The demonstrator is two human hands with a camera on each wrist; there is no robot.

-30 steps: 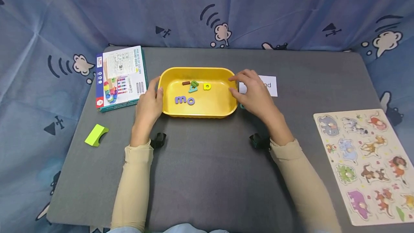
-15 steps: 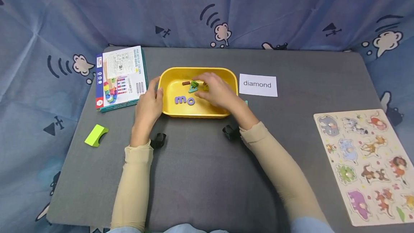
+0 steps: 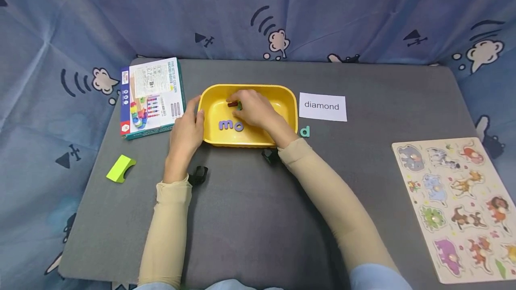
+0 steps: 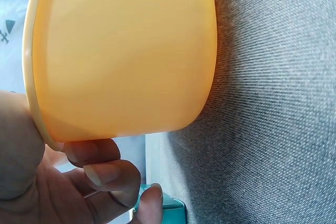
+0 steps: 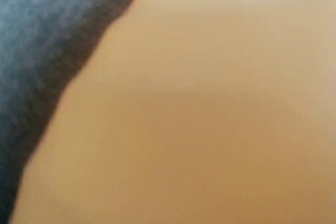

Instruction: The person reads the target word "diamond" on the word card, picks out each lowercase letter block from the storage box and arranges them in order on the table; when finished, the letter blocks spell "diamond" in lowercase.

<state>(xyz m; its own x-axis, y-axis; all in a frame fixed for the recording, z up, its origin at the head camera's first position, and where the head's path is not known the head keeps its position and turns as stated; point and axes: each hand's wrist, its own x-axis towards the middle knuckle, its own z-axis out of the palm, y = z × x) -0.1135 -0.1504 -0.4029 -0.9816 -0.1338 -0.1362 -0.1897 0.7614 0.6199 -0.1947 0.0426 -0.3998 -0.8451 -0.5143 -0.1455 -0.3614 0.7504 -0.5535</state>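
My left hand (image 3: 185,134) grips the left end of a yellow tray (image 3: 282,134); in the left wrist view the fingers of that hand (image 4: 79,187) curl at the rim of the tray (image 4: 126,56). Inside the tray, my right hand (image 3: 256,110) reaches down at the letters, its fingertips at a dark red piece (image 3: 232,104) and a green piece (image 3: 239,106); whether it pinches either cannot be told. A purple m (image 3: 225,125) and a purple o (image 3: 239,126) lie in front of it. The right wrist view shows only the tray wall (image 5: 199,119), blurred.
A card reading "diamond" (image 3: 322,107) lies right of the tray, with a teal d (image 3: 305,132) below it. At the left are a boxed toy set (image 3: 155,97) and a lime green block (image 3: 120,168). An animal puzzle board (image 3: 457,209) lies at the right.
My right hand has moved left from the tray's right rim to the letters inside, uncovering the card and the teal d. My left hand has stayed at the left end.
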